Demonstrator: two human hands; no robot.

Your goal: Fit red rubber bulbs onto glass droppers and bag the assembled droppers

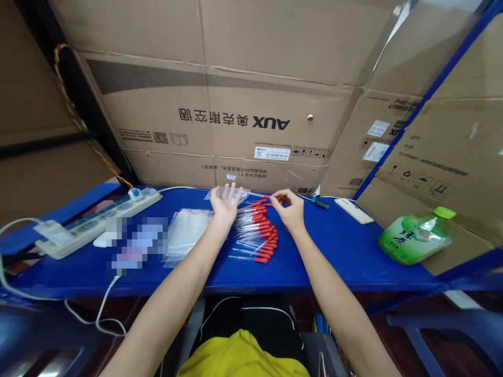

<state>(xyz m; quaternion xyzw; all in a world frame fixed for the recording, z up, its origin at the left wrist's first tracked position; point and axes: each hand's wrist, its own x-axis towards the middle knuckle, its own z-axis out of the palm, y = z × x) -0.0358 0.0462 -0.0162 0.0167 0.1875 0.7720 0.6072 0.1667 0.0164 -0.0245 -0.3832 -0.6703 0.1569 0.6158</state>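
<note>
My left hand (pixel 225 205) is palm up with its fingers spread behind a clear plastic bag (pixel 240 197), which it holds up near the back of the table. A thin dropper (pixel 257 195) with a red bulb is pinched between the thumb and fingers of my right hand (pixel 290 207). Its clear tube points left, with the tip at the bag's right end; whether the tip is inside I cannot tell. Below and between my hands lies a pile of droppers (pixel 264 230), red bulbs to the right. A stack of clear bags (pixel 189 234) lies left of my left forearm.
A green-handled screwdriver (pixel 320 203) and a white phone-like object (pixel 353 210) lie at the back right. A green bottle (pixel 416 235) rests on its side at the right. On the left are a white power strip (pixel 102 222), cables and a blurred-out phone (pixel 137 246). Cardboard (pixel 236 104) walls the back.
</note>
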